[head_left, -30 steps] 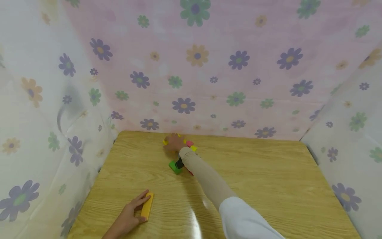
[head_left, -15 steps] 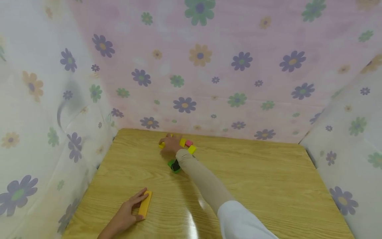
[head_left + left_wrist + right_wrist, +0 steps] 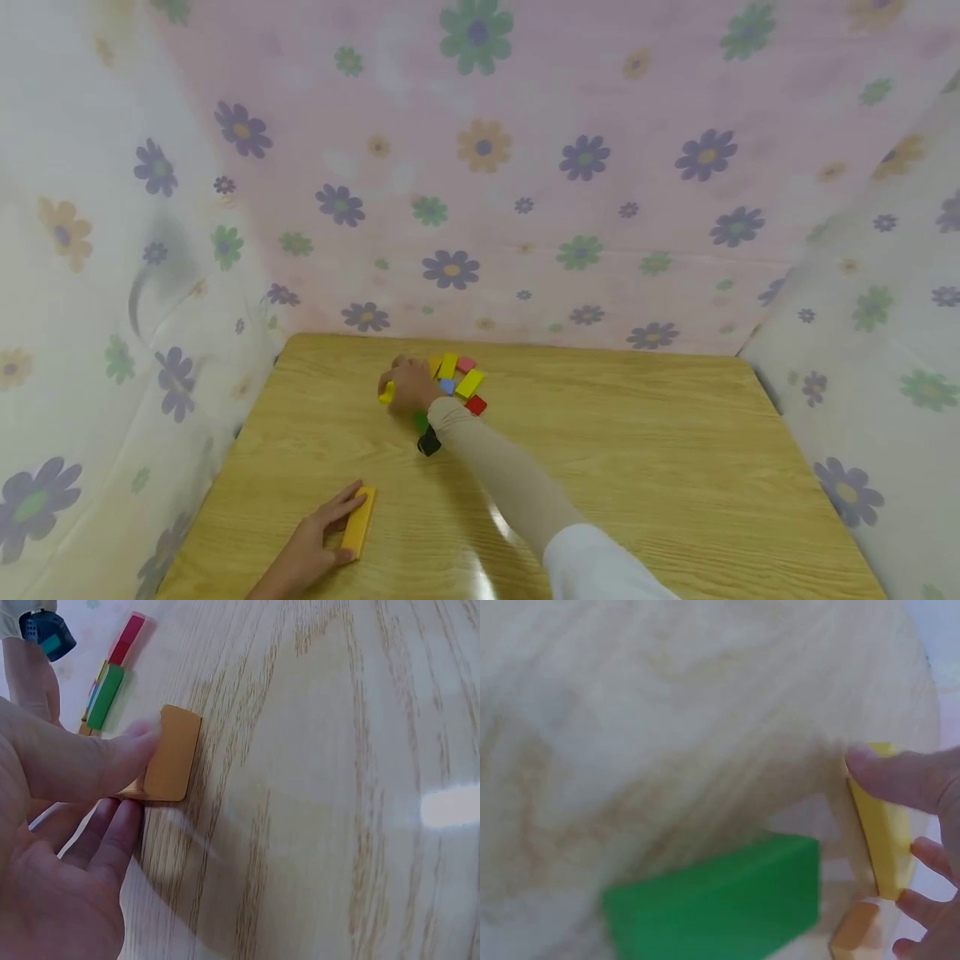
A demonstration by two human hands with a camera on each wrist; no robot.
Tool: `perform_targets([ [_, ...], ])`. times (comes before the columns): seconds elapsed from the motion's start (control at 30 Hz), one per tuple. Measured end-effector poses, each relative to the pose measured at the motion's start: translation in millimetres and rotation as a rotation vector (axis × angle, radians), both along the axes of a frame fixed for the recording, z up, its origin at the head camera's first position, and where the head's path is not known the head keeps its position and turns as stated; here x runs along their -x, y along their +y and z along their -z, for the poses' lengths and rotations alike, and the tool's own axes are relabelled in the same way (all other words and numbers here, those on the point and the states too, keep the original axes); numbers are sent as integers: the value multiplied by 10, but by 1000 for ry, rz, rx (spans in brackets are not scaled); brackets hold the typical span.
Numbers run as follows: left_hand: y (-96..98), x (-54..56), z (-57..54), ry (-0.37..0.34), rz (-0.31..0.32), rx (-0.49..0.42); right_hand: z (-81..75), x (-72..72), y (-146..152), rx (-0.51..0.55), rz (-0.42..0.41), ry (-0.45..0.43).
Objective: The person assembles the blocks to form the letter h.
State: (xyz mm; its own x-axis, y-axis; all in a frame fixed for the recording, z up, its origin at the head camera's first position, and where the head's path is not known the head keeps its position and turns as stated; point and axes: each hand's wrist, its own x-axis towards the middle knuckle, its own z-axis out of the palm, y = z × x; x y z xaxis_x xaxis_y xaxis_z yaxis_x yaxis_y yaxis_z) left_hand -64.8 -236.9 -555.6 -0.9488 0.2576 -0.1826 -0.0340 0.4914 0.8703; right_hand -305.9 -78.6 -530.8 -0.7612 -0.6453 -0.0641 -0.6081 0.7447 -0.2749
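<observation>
Near the table's front left, my left hand (image 3: 307, 537) holds a long orange block (image 3: 358, 525) between thumb and fingers. The left wrist view shows the thumb at the near end of that orange block (image 3: 174, 754), which rests on the wood. Farther back, my right hand (image 3: 410, 385) reaches over a group of blocks and pinches a yellow block (image 3: 387, 392). In the right wrist view, thumb and fingers lie on opposite sides of the yellow block (image 3: 889, 840). A green block (image 3: 720, 900) and a smaller orange block (image 3: 856, 930) lie beside it.
Right of my right hand lie a blue block (image 3: 447, 386), two yellow blocks, one the nearer yellow block (image 3: 470, 383), a pink block (image 3: 466, 364) and a red block (image 3: 476, 405). Flowered cloth (image 3: 525, 208) walls the wooden table (image 3: 637, 467) behind and at both sides.
My right hand has moved left and slightly nearer with the yellow block, uncovering more of the blocks behind it. My left hand keeps its hold on the orange block, in nearly the same spot.
</observation>
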Motion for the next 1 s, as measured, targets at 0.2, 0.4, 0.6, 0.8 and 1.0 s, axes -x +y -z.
perform_targets([
  [0.2, -24, -25, 6, -1, 17, -19, 81, -101, -11, -42, 28, 49],
  [0.4, -18, -36, 3, 13, 25, -44, 83, -85, 59, -35, 24, 67],
  [0.6, 20, -38, 6, 31, 24, -10, 128, -46, 151, 47, 59, -1],
  [0.8, 42, -72, 2, 55, 2, 27, 14, -55, 233, 202, 74, -109],
  [1.0, 78, -73, 10, 75, -14, 36, -169, -70, 346, 251, 36, -194],
])
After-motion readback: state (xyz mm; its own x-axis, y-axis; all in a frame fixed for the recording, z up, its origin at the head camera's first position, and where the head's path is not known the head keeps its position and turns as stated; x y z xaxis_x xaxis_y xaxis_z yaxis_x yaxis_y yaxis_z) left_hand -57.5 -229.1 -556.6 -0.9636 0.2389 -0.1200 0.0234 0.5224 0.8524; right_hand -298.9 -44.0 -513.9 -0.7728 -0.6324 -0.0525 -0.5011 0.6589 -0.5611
